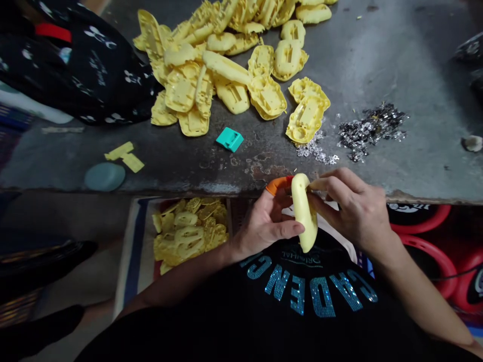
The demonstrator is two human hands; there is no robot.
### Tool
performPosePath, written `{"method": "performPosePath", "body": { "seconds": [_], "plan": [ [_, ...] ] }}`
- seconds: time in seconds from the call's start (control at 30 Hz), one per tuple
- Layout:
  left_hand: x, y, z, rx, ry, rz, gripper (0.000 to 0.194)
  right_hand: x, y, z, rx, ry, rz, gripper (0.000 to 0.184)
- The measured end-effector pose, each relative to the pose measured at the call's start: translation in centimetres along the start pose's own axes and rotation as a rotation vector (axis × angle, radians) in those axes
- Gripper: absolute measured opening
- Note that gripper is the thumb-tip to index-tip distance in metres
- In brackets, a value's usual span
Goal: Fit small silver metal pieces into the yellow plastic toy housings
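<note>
My left hand [269,218] is closed round a yellow plastic shell [305,213], held on edge in front of the table's near edge. An orange finger cover [277,185] sits on one of its fingers. My right hand [350,206] pinches at the shell's right side; whatever lies between those fingertips is hidden. Just beyond, small shiny metal pieces [368,129] lie in a loose pile, with paler ones [317,150] beside it. Another yellow shell [307,110] rests there, inner side up.
Many yellow shells [226,68] are heaped on the grey table [422,166]. Nearer lie a teal block [230,139], yellow strips [125,156] and a grey oval piece [104,176]. A box of shells [188,231] stands below. Someone in dark patterned clothing [101,65] is at left.
</note>
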State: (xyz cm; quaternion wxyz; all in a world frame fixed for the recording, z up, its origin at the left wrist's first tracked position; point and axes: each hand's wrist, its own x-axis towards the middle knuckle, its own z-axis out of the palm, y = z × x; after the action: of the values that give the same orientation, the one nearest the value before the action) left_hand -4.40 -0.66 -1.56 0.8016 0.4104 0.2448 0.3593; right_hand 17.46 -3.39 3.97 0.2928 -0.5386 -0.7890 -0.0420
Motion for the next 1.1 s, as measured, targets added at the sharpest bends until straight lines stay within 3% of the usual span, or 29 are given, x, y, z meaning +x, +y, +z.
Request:
{"method": "performPosePath", "body": {
  "seconds": [0.23, 0.37, 0.43, 0.53, 0.6, 0.73, 0.87, 1.1],
  "plan": [
    [-0.1, 0.2, 0.6, -0.025, 0.029, -0.011, 0.069, -0.4, -0.6, 1.2, -0.135, 0.080, 0.003, 0.013],
    [0.1, 0.1, 0.4, -0.014, 0.056, -0.050, 0.071, -0.3, -0.2, 1.6, -0.046, -0.090, 0.067, 0.026],
    [0.1, 0.1, 0.5, 0.008, 0.098, -0.076, 0.074, -0.1, 0.3, 0.7, -0.001, -0.131, 0.057, 0.028],
    [0.1, 0.8, 1.1, 0.014, 0.213, -0.118, 0.074, -0.1, 1.4, -1.7, -0.011, 0.024, 0.053, 0.013],
    [0.2, 1.5, 1.6, -0.032, 0.227, -0.125, 0.074, -0.2, 2.3, -2.7, -0.017, 0.070, 0.101, 0.006],
    [0.3, 2.7, 1.7, -0.145, 0.175, -0.117, 0.076, -0.7, 4.4, -1.6, -0.066, -0.178, 0.315, 0.011],
    [0.3, 3.1, 1.0, -0.201, 0.199, -0.211, 0.075, -1.3, 6.1, 0.4, -0.171, -0.433, 0.460, 0.011],
    [0.3, 3.3, 1.4, -0.137, 0.179, -0.316, 0.069, -1.8, 7.0, 0.8, -0.147, -0.485, 0.433, 0.016]
  ]
}}
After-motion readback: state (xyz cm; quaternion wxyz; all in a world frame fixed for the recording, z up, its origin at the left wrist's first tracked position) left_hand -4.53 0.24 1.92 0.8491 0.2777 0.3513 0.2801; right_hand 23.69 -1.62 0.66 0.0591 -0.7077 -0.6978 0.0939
